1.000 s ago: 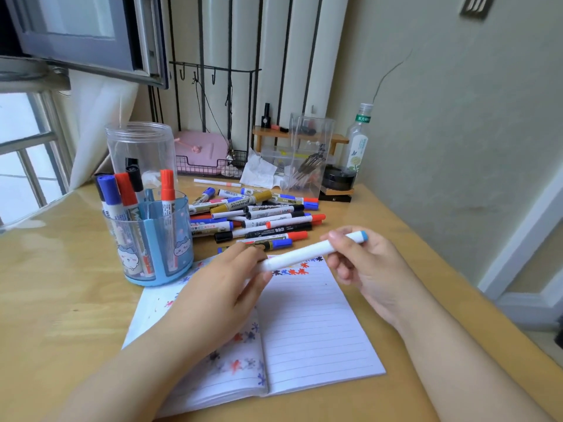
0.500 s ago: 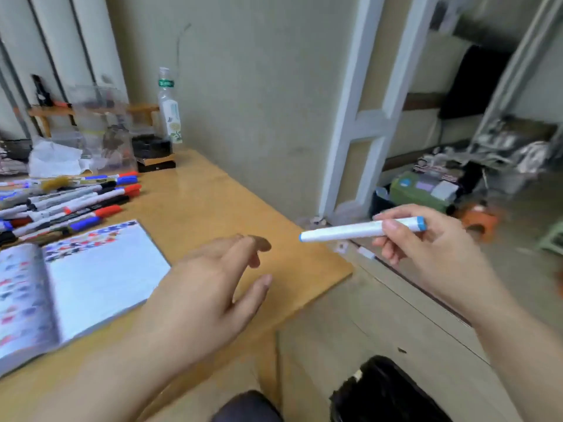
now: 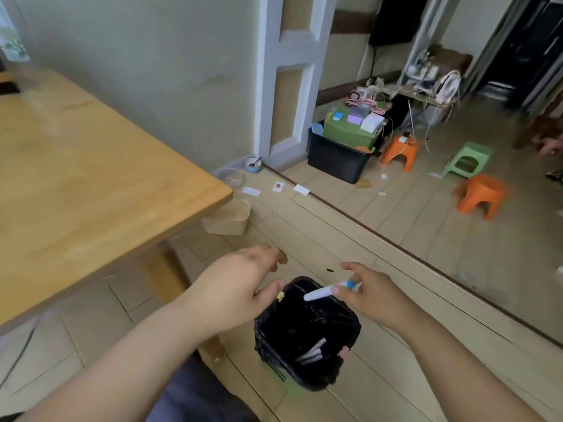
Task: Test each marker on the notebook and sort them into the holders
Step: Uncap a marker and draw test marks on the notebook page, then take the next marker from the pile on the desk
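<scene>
Right hand (image 3: 368, 292) pinches the marker (image 3: 327, 290) near its blue cap end, barrel slanting down and left over the open mouth of the bin (image 3: 350, 324); left hand (image 3: 240, 284) hangs beside the bin rim, fingers relaxed and spread, holding nothing.

Risks: the marker sits over the near-right part of the opening, close to the rim, so a release here could strike the rim and bounce onto the floor (image 3: 411, 239); the loose black liner might fold under it (judgement only); the desk (image 3: 106, 178) is off to the left, well apart.

Marker: white barrel, blue cap, slim and smooth; lettering too blurred to read; tip hidden.
</scene>
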`<state>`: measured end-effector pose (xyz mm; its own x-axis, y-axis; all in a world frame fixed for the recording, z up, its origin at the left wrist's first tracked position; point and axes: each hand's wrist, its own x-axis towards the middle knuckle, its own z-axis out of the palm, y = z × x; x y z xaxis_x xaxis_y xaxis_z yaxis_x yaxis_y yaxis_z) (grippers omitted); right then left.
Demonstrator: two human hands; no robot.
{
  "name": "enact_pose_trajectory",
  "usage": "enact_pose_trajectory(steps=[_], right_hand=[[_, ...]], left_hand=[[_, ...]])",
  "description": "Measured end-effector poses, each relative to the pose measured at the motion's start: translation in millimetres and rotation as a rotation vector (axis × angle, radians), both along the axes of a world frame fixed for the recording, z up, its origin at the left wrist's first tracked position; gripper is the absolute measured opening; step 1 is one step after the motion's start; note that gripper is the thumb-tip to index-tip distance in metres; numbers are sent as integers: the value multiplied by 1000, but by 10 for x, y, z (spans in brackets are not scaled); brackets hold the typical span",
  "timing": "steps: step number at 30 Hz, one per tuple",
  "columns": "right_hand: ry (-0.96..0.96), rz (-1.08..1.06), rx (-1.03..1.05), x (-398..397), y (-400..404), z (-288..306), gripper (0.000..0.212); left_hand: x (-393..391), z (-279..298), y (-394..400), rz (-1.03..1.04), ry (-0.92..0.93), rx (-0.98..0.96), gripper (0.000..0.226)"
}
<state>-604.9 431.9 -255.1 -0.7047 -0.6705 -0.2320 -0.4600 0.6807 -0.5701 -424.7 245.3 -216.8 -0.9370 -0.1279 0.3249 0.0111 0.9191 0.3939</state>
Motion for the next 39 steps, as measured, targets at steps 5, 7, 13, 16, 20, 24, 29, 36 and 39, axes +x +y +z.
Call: enact_pose_trajectory(steps=[5,7,13,16,20,24,29,36,39], right_hand=[[86,48,-96,53,-198,194,38],[107,110,-213,171,-348,473,22],[193,376,-448,711,-1059,1219,19],[193,517,-477,1018,-1529,1427,20],[228,694,-465,1477,-2196,1608,18],[266,868,-469,1953,-2904,1660,21],[290,1027,-445,2435,-3725,1588,23],[493,1105,-420,2876,-4718,1372,34],[599,1086,-419,3051,-4984,1324,36]], left_hand=[[106,184,-69,16,73,-80,34],[177,344,-140,38,131,-112,30],[631,864,-565,210,217,-196,25],[1038,1019,-885,351,198,-250,26],[1663,1119,-1290,534,162,-282,27],[2254,1161,-1636,706,120,-302,25],[2794,1131,-2059,875,95,-304,29],[3176,808,-2512,1047,198,-115,28],[3241,678,-2554,1055,259,-115,29]])
